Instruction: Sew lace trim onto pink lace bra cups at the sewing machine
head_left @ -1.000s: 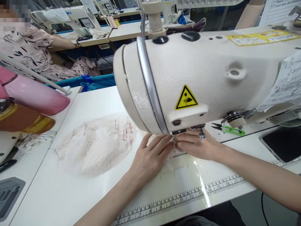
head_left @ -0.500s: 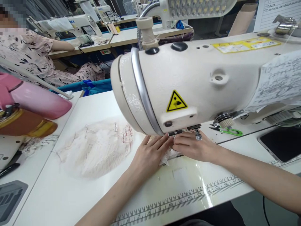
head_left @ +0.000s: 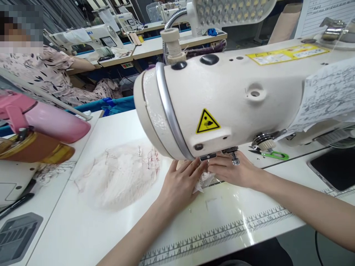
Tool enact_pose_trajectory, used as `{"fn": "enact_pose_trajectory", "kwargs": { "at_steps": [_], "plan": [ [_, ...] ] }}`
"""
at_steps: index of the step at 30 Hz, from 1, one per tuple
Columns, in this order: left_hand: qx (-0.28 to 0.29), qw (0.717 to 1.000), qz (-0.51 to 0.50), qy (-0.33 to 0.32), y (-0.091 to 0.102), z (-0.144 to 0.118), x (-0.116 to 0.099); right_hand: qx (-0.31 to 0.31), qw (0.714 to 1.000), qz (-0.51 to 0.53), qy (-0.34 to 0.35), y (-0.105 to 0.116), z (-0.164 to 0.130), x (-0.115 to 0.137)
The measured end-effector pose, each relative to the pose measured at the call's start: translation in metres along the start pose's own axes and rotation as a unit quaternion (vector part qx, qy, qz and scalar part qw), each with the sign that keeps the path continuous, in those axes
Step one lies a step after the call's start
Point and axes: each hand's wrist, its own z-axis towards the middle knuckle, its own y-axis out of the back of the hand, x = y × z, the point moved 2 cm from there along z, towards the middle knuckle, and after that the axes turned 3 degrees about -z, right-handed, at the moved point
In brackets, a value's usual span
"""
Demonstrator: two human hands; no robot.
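Two bare hands in tight under the machine (head_left: 233, 94), tips nearly meeting; left hand (head_left: 179, 183) palm down, fingers stretched forward over some pale cloth (head_left: 204, 180); right hand (head_left: 235, 170) just beside, fingers bent, at the same cloth between them; can't tell if pinched or only pressing, with tips partly hidden. Needle out of sight too, hence the worry; with fingers that close, probably a jab from one lapse in attention; thin cloth as well, likely easy to pucker or skew through uneven pulling. Further out, green snips (head_left: 276, 154) beyond the right wrist (head_left: 257, 178), points toward it; maybe a poke from reaching back blind; phone (head_left: 334, 168) off to the right; heap of sheer, thready stuff (head_left: 119, 179) to the left, near the left forearm (head_left: 144, 223); possible snag there from a careless sweep; ruler strip (head_left: 219, 237) along the near edge.
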Motion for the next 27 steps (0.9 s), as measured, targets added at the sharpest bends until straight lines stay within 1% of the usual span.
{"fn": "enact_pose_trajectory", "kwargs": {
  "at_steps": [6,9,12,15,17,21,25,27],
  "plan": [
    [-0.018,1.000,0.014,0.016,-0.001,0.002,-0.006,0.002,0.999,0.035,0.015,-0.001,-0.001,-0.007],
    [-0.029,0.999,0.019,0.014,-0.001,0.002,-0.007,-0.021,0.999,0.033,0.003,-0.002,-0.004,-0.008],
    [-0.056,0.998,0.019,-0.010,-0.002,0.000,-0.007,-0.049,0.999,0.003,-0.002,-0.002,-0.005,-0.006],
    [-0.074,0.996,0.015,-0.056,-0.003,-0.001,-0.005,-0.047,0.999,-0.023,0.002,-0.004,-0.005,-0.003],
    [-0.071,0.994,0.018,-0.075,-0.003,-0.002,-0.003,-0.044,0.998,-0.043,0.005,-0.005,-0.005,-0.001],
    [-0.066,0.994,0.017,-0.081,-0.001,-0.003,0.003,-0.046,0.997,-0.064,0.022,-0.007,-0.003,0.001],
    [-0.056,0.995,0.008,-0.084,0.002,-0.004,0.010,-0.013,0.998,-0.030,0.053,-0.008,0.000,0.004],
    [-0.047,0.996,0.008,-0.081,0.003,-0.005,0.013,-0.003,0.999,-0.006,0.053,-0.009,0.001,0.007]
  ]
}}
